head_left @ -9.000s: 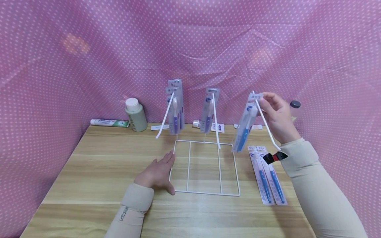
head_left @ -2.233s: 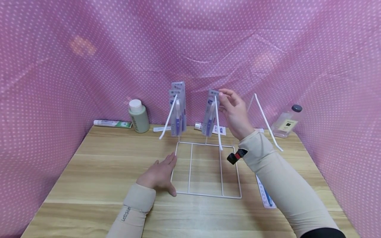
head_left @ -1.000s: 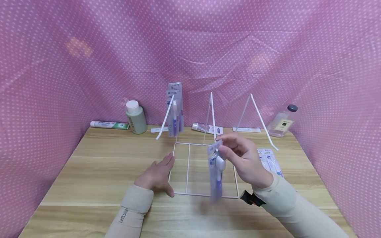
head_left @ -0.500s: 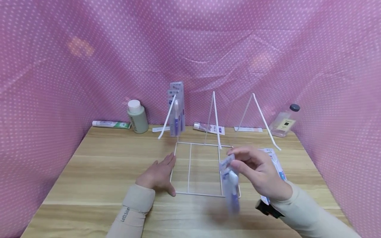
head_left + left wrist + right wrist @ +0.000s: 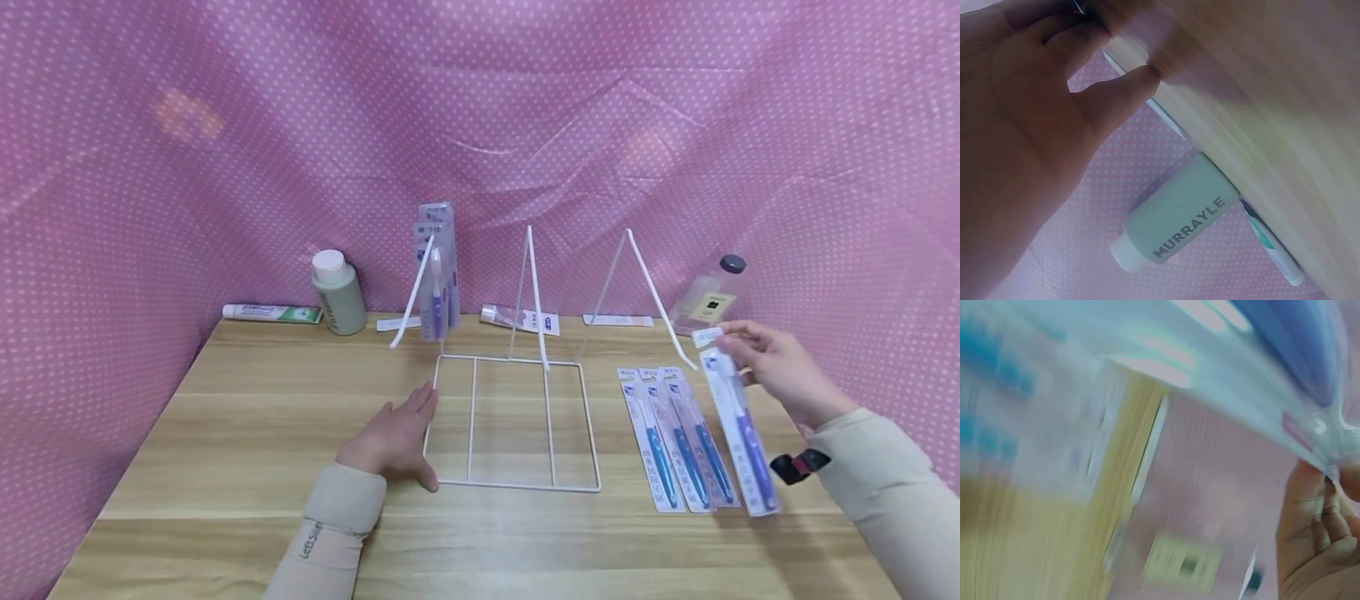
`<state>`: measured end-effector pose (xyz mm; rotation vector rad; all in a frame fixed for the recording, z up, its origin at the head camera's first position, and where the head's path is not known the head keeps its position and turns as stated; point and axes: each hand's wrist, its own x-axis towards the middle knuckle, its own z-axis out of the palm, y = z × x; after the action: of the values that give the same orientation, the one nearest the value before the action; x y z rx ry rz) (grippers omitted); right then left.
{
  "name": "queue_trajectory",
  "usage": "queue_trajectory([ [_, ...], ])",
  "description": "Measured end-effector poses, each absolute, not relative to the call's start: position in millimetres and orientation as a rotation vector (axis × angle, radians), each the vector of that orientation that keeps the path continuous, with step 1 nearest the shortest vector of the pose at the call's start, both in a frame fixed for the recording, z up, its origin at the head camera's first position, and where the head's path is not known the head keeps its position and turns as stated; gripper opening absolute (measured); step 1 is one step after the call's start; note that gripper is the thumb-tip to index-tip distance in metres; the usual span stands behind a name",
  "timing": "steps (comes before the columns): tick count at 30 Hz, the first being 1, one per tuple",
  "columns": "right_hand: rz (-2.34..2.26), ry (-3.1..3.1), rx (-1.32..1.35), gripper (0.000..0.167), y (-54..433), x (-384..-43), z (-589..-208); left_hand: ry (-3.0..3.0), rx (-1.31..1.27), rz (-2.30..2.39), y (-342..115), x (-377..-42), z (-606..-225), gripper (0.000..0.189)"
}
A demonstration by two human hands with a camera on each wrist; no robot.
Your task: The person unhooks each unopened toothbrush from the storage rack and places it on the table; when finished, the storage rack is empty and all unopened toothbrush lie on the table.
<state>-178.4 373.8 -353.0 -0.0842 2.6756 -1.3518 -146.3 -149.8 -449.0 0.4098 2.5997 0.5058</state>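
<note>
My right hand pinches the top of a packaged purple toothbrush between thumb and fingers. That pack hangs slanted at the right, just beside several packaged blue toothbrushes lying in a row on the table. In the right wrist view the held pack is large and blurred. My left hand rests at the left edge of a white wire rack, fingers spread and holding nothing. Purple toothbrush packs hang on the rack's left hook; its middle and right hooks are bare.
Along the table's back edge are a green-white toothpaste tube, a green bottle, another toothpaste tube and a clear bottle with a black cap. Rack hooks jut forward. Pink dotted cloth surrounds the table.
The right hook's blue toothbrush now lies with the other blue packs. My right hand has taken the purple toothbrush off the middle hook and carried it right. My left hand stays put.
</note>
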Motion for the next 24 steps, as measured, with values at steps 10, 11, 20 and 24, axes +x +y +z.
queue_trajectory([
  [10,-1.072,2.568,0.098,0.045,431,-226,-397,2.601,0.404,0.514,-151,-147,-450,0.142],
  [11,-1.073,2.550,0.117,0.044,432,-229,-404,2.599,0.404,0.515,-151,-147,-451,0.142],
  [20,-1.079,2.492,0.213,0.026,433,-246,-450,2.602,0.416,0.493,-149,-148,-453,0.144],
  [24,-1.060,2.491,0.231,0.023,431,-247,-456,2.596,0.419,0.500,-148,-149,-453,0.144],
])
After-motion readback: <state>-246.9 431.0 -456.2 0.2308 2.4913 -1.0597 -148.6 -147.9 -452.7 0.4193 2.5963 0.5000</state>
